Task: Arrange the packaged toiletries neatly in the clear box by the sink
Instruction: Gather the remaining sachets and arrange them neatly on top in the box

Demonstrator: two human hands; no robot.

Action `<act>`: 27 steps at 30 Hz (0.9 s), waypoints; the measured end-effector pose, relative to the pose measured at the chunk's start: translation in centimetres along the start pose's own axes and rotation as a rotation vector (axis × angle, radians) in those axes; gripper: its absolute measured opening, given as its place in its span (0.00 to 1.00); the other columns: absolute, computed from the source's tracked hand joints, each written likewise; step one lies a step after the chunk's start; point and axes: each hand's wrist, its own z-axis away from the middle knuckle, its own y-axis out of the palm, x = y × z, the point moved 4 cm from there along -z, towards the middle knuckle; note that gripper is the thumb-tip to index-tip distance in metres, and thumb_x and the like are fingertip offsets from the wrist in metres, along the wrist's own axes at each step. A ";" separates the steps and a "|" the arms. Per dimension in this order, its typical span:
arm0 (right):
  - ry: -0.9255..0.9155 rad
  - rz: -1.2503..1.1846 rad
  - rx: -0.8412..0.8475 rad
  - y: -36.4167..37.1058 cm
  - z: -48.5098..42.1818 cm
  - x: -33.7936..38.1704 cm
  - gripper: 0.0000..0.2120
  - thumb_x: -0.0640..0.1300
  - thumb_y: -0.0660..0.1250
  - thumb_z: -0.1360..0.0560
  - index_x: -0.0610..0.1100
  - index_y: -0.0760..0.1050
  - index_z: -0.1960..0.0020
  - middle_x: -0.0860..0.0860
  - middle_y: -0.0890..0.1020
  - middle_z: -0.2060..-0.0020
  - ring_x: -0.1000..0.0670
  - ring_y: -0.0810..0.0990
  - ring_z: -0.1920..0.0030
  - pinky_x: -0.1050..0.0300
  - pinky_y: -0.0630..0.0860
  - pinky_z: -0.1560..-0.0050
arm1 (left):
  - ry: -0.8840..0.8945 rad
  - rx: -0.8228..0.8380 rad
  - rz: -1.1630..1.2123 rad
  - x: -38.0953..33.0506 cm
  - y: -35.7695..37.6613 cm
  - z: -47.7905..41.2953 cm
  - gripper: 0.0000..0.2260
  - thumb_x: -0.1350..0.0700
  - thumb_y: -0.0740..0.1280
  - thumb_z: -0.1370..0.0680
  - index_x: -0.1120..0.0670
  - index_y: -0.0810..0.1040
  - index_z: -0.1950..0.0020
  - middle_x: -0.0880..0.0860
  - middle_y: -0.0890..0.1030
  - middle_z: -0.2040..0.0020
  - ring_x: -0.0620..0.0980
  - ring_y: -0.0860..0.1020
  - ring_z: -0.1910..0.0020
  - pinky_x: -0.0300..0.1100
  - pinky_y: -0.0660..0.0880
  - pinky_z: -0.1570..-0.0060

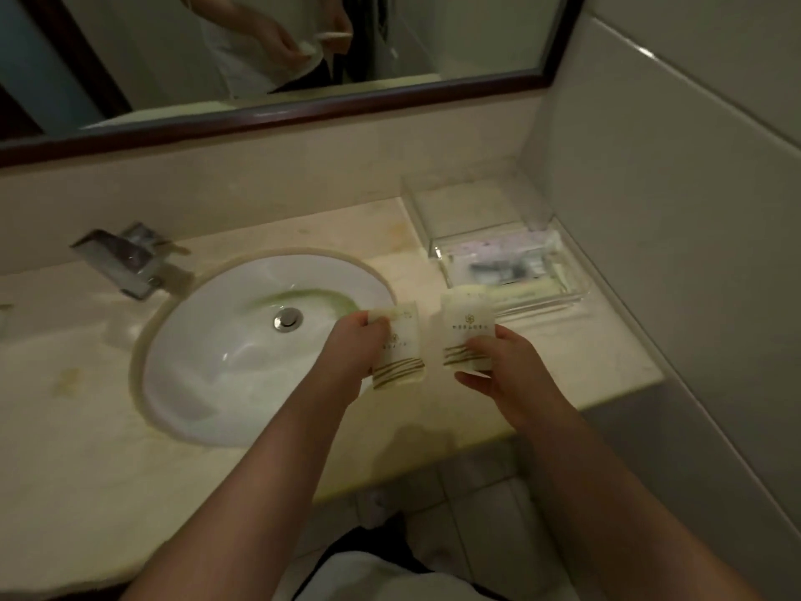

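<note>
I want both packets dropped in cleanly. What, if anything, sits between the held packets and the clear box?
Nothing visible does. The right hand holds its packet just short of the clear box, whose top is open; only bare counter lies between.

packet print [470, 326] too small to read, clear box [542, 271] contents blurred

Glossy white basin [225, 362], shiny metal faucet [130, 262], clear plastic box [559, 292] — matt, stained stone counter [86, 461].

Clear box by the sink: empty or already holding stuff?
Holding stuff. Through the clear box walls, a few flat packets lie on its floor; what they are is too blurred to tell.
</note>
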 end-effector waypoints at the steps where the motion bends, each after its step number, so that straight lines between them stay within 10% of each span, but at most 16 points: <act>1: 0.000 -0.022 -0.011 -0.8 -0.7 0.4 0.09 0.35 0.63 0.24 0.41 0.78 0.45 0.42 0.83 0.51 0.44 0.82 0.50 0.52 0.80 0.62 | -0.023 0.023 0.029 -0.2 1.1 -0.7 0.08 0.59 0.60 0.22 0.56 0.79 0.54 0.59 0.81 0.54 0.58 0.81 0.54 0.55 0.79 0.49; 18: -0.015 0.077 -0.273 -14.3 -11.8 7.6 0.06 0.41 0.65 0.24 0.49 0.80 0.51 0.50 0.83 0.53 0.51 0.80 0.53 0.55 0.75 0.56 | -0.134 0.011 0.093 -4.4 11.6 -11.9 0.08 0.64 0.68 0.26 0.56 0.80 0.49 0.55 0.82 0.55 0.50 0.79 0.61 0.38 0.74 0.66; 27: -0.181 0.988 -0.087 -15.9 -18.0 13.0 0.07 0.44 0.63 0.26 0.47 0.80 0.56 0.51 0.82 0.63 0.52 0.79 0.63 0.60 0.74 0.63 | -0.170 -0.123 0.148 -4.1 16.9 -13.7 0.12 0.70 0.60 0.27 0.57 0.76 0.50 0.60 0.81 0.56 0.57 0.81 0.63 0.44 0.80 0.72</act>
